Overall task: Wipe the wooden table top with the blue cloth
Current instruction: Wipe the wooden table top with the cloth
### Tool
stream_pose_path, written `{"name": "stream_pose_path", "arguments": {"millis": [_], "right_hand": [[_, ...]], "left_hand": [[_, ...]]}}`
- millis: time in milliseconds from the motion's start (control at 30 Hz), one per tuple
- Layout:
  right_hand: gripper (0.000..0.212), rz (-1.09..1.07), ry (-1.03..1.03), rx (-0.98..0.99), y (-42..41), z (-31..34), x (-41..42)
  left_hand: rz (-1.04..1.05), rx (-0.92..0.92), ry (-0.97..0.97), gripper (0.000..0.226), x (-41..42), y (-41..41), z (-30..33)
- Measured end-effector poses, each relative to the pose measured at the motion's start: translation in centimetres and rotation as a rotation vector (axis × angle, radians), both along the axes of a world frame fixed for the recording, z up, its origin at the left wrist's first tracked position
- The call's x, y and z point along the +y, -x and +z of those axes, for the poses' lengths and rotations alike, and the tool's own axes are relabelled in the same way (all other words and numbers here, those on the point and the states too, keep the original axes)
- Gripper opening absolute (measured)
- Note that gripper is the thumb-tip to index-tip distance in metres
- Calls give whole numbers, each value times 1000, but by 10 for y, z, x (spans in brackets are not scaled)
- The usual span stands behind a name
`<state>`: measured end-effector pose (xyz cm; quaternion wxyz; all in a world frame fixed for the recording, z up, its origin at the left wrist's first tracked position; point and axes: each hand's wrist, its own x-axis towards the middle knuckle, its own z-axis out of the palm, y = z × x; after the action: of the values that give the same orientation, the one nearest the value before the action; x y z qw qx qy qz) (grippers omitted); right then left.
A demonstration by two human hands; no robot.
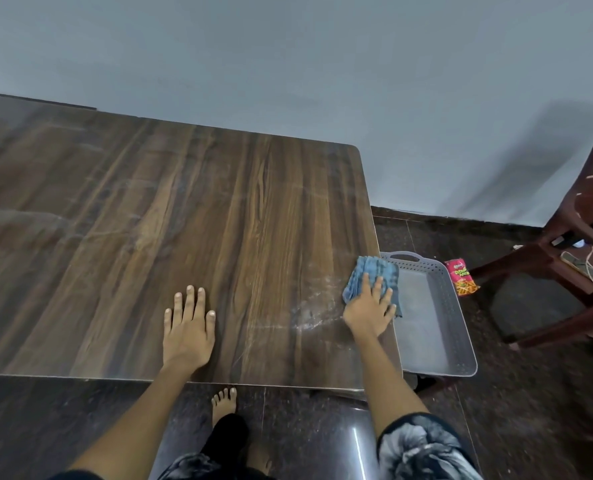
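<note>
My right hand (369,311) presses flat-fingered, grip wide, on the blue cloth (374,277); I should sweep the white dust (310,315) off the worktop (184,202) edge into the grey tray (437,317).

The wooden table top (149,220) filled the left and centre of the frame, its brown grain running from the near edge toward the wall, its far right corner rounded. A pale, dusty smear (310,315) lay on it at lower right. The left hand (188,329) rested flat on the wood near the lower centre, fingers straight. The right hand (369,313) pressed the blue cloth (371,271) onto the table's right edge, the cloth overhanging slightly. On the dark tiled floor (530,410) at right stood a grey tray (461,341), a pink snack packet (462,277) and a brown chair (565,271).
</note>
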<state>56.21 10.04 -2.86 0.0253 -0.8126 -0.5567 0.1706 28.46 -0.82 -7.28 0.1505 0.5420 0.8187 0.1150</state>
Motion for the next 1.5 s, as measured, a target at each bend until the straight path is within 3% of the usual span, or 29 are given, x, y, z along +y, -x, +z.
{"name": "stream_pose_path", "arguments": {"millis": [100,300,367,500,700,900,967,1067,1300,1400,1500], "right_hand": [[70,43,11,16,42,0,-9],[69,921,16,71,133,-2,-63],[64,1023,-2,42,136,-7,-66],[70,903,-40,-37,90,-7,-27],[71,354,40,-56,-17,3,33],[70,134,89,-7,13,2,56],[68,182,102,18,30,6,66],[67,430,105,45,71,11,66],[63,964,47,120,149,-1,-18],[61,983,-18,92,123,-9,-38],[59,808,-71,42,75,-11,-31]], "left_hand": [[13,2,2,53,-3,-3,-1],[23,12,5,53,-5,-7,0],[25,5,14,53,-4,-7,0],[37,-9,1,53,-5,-8,2],[48,-39,-10,53,-4,-7,3],[52,-28,-2,54,-1,-7,4],[47,-21,-5,54,-1,-6,2],[50,-13,-17,54,-1,-5,-1],[91,32,-47,63,-1,-8,-3],[102,29,-46,65,1,-11,-3],[109,10,-45,62,5,-11,1]]}}
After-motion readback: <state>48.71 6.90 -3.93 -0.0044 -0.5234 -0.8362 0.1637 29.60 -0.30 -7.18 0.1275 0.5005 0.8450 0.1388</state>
